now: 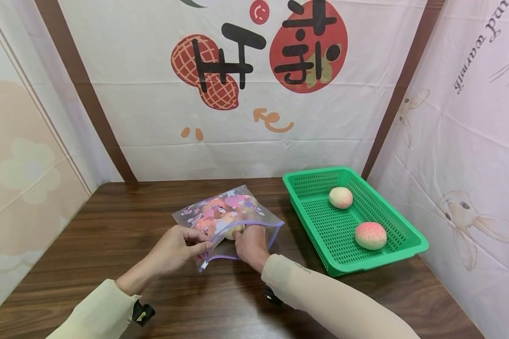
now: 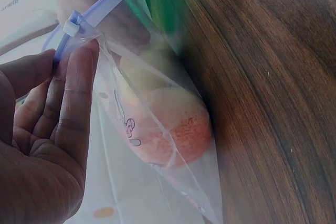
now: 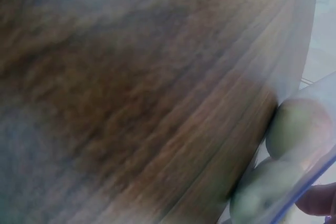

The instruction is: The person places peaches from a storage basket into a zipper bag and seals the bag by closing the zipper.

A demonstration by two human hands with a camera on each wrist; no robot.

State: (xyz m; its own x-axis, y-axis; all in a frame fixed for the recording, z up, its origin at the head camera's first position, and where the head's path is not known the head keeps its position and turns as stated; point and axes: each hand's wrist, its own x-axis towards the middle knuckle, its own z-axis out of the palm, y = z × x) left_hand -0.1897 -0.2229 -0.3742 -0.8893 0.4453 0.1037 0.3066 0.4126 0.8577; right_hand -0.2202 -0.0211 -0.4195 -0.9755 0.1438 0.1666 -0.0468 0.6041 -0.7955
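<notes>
A clear zip bag [image 1: 208, 207] with a purple rim and cartoon prints lies on the table, its mouth toward me, several peaches [image 2: 176, 135] inside. My left hand [image 1: 180, 249] pinches the rim at the left corner, beside the white slider [image 2: 71, 28]. The right hand [image 1: 252, 245] reaches through the mouth and holds a pale peach [image 1: 234, 231] just inside; its fingertips are partly hidden by the fruit and the bag. In the right wrist view, two pale fruits [image 3: 268, 192] show through the plastic.
A green basket [image 1: 314, 240] stands to the right of the bag. Inside it are a pale peach [image 1: 340, 197] and a pinker peach [image 1: 371, 236], set apart. Printed cloth [image 1: 152, 136] hangs behind the dark wooden table [image 1: 123, 216] and along both sides.
</notes>
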